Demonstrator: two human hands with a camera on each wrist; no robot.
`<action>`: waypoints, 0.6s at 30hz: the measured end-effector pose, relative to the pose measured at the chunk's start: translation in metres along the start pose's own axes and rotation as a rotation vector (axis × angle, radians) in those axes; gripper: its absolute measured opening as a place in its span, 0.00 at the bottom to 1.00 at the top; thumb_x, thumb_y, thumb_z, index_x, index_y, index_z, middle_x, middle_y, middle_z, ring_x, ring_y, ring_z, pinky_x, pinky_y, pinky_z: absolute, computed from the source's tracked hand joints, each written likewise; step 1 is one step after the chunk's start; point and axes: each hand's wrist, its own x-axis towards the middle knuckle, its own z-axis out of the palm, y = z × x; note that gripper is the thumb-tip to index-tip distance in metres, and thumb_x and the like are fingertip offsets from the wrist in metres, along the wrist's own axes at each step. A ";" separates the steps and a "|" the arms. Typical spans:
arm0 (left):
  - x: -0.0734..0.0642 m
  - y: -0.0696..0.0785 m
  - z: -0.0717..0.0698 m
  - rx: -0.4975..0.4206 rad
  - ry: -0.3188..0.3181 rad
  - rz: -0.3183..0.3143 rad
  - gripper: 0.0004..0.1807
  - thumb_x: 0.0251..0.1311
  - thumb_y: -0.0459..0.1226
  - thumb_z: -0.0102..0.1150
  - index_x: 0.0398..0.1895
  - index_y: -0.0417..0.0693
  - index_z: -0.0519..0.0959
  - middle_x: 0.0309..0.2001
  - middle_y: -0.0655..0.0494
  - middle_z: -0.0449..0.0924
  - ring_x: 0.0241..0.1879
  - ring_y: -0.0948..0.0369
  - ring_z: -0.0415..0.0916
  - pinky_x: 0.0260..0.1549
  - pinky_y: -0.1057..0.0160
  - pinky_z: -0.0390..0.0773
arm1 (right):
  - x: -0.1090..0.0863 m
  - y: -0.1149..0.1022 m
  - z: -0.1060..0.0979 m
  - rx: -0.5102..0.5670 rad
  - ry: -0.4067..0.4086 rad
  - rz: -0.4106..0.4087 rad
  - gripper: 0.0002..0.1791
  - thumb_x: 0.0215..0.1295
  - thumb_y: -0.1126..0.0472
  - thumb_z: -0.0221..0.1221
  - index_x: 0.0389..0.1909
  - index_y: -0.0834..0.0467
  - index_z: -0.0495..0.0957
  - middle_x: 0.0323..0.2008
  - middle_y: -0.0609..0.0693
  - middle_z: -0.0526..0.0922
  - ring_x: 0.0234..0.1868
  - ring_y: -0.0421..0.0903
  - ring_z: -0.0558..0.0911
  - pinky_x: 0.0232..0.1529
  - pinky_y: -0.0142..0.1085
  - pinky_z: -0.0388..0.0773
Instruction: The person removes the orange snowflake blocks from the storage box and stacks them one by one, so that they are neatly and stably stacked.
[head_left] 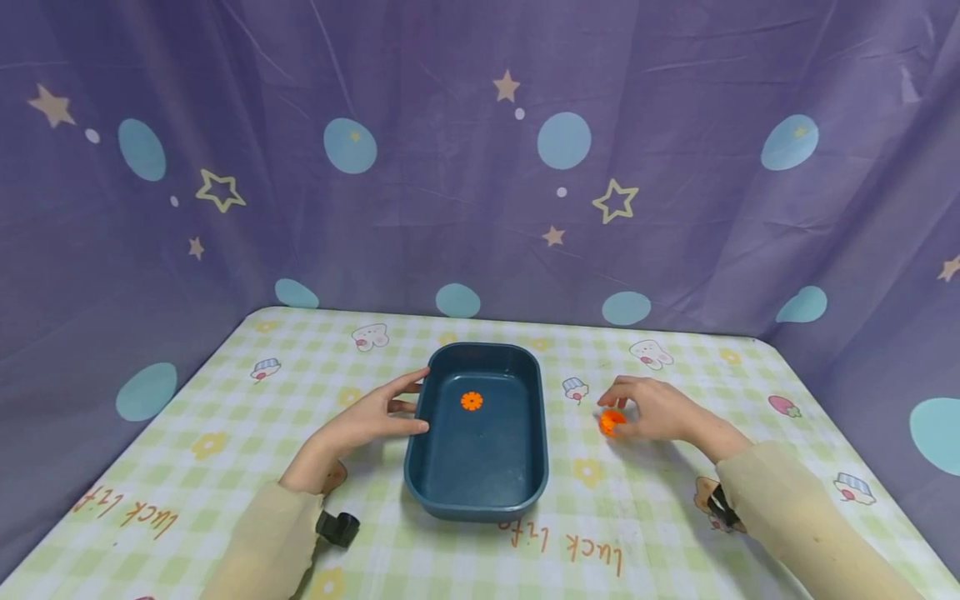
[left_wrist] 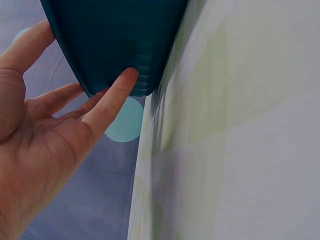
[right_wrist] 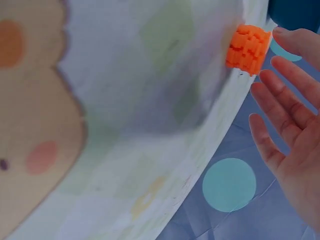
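A deep dark blue rectangular bin (head_left: 481, 450) with rounded corners stands on the table, and one flat, notched orange disc (head_left: 472, 402) lies inside it. My left hand (head_left: 372, 414) is at the bin's left side, its fingers touching the outer wall near the rim. In the left wrist view, those fingers (left_wrist: 116, 98) lie fairly straight along the wall. To the right of the bin sits a short stack of notched orange discs (right_wrist: 248, 49). My right hand (head_left: 654, 408) hovers around this stack with thumb and fingers spread apart.
A green-and-white checked tablecloth (head_left: 360, 550) with printed cupcakes, bunnies and lettering covers the table. Behind it and at both sides hangs a purple curtain (head_left: 435, 192) with stars and blue spots. Black straps (head_left: 337, 528) sit at both wrists.
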 end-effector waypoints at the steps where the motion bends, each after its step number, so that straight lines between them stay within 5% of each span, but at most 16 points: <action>1: 0.000 0.000 0.000 0.002 0.000 0.001 0.42 0.56 0.41 0.61 0.71 0.63 0.49 0.68 0.46 0.50 0.63 0.44 0.58 0.50 0.53 0.72 | 0.001 -0.001 -0.001 -0.002 0.001 -0.005 0.15 0.49 0.54 0.65 0.40 0.47 0.81 0.36 0.39 0.78 0.36 0.40 0.78 0.34 0.35 0.73; 18: 0.000 0.000 0.000 0.004 0.003 0.009 0.43 0.54 0.43 0.62 0.71 0.62 0.49 0.68 0.45 0.51 0.62 0.44 0.59 0.50 0.53 0.73 | 0.041 -0.034 -0.013 -0.030 0.102 -0.114 0.10 0.54 0.56 0.61 0.38 0.51 0.81 0.33 0.43 0.79 0.34 0.44 0.79 0.35 0.36 0.75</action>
